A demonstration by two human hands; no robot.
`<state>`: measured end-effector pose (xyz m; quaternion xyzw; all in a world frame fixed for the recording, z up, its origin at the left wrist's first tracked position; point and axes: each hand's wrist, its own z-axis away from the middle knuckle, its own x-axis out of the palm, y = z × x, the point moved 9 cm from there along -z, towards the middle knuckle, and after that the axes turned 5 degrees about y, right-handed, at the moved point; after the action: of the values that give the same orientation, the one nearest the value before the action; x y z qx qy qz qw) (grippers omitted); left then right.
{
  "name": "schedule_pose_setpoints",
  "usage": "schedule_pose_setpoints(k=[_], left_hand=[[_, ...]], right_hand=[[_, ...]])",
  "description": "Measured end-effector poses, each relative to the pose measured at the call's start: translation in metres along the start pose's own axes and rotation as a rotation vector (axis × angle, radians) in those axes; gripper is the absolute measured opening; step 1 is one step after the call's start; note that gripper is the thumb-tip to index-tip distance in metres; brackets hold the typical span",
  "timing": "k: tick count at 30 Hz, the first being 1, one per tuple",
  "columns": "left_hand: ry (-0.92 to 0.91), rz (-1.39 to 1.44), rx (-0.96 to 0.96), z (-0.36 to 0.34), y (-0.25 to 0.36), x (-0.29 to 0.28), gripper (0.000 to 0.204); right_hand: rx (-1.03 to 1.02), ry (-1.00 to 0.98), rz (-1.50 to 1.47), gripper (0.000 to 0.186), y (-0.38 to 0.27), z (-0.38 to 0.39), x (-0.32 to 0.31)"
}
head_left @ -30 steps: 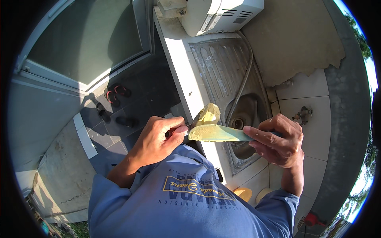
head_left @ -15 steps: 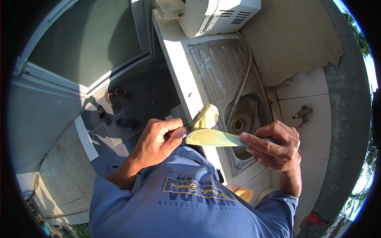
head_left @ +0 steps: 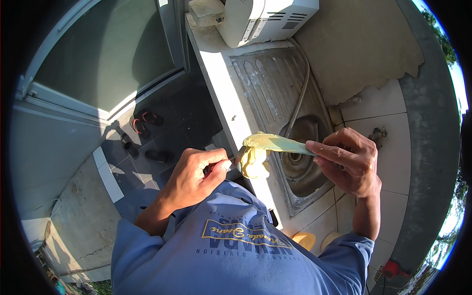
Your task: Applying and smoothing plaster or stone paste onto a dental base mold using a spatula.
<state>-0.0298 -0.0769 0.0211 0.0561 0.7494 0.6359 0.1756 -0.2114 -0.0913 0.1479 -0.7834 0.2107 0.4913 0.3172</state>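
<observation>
My left hand (head_left: 192, 174) is closed around the handle of what looks like a putty knife (head_left: 239, 158), mostly hidden by the fist and by the paste on it. A thick lump of pale yellow paste (head_left: 254, 166) sits on its blade. Between the thumb and fingers of my right hand (head_left: 350, 160) is a flat pale green spatula (head_left: 294, 146). Its yellow-smeared end lies across the far side of the lump, touching it. Both tools are held over the counter's near edge, in front of my chest.
A steel sink (head_left: 314, 189) with a ridged drainboard (head_left: 268, 86) is set into the white counter (head_left: 228, 101). A grey hose (head_left: 301, 101) runs into the basin. Beyond stands a white appliance (head_left: 275, 19). Sandals (head_left: 140, 128) lie on the dark floor, and a yellow round object (head_left: 305, 240) is at right.
The spatula has moved away from my body, from the near side of the paste lump to its far side. The lump has changed shape and hangs nearer to me. My left hand stays almost still.
</observation>
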Motion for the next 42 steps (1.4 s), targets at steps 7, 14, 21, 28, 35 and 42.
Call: schedule_pose_setpoints(k=[7, 14, 21, 28, 35, 42], left_hand=[[0.006, -0.001, 0.021, -0.003, 0.000, 0.000, 0.022], [0.025, 0.042, -0.036, -0.004, -0.006, 0.000, 0.027], [0.032, 0.121, -0.084, -0.001, -0.013, -0.001, 0.031], [0.071, 0.217, -0.126, 0.000, -0.023, 0.000, 0.029], [0.055, 0.240, -0.145, 0.003, -0.032, -0.002, 0.027], [0.026, 0.368, -0.125, 0.003, -0.028, 0.003, 0.036]], right_hand=[[-0.120, 0.040, 0.069, 0.044, -0.022, 0.007, 0.000], [-0.148, 0.022, 0.037, 0.045, -0.033, 0.022, 0.000], [0.164, 0.175, -0.036, 0.040, 0.008, 0.022, 0.001], [-0.060, 0.153, 0.062, 0.053, -0.019, 0.029, 0.013], [-0.078, 0.110, -0.105, 0.046, -0.022, 0.032, 0.015], [0.131, 0.272, -0.076, 0.044, 0.003, 0.039, 0.017]])
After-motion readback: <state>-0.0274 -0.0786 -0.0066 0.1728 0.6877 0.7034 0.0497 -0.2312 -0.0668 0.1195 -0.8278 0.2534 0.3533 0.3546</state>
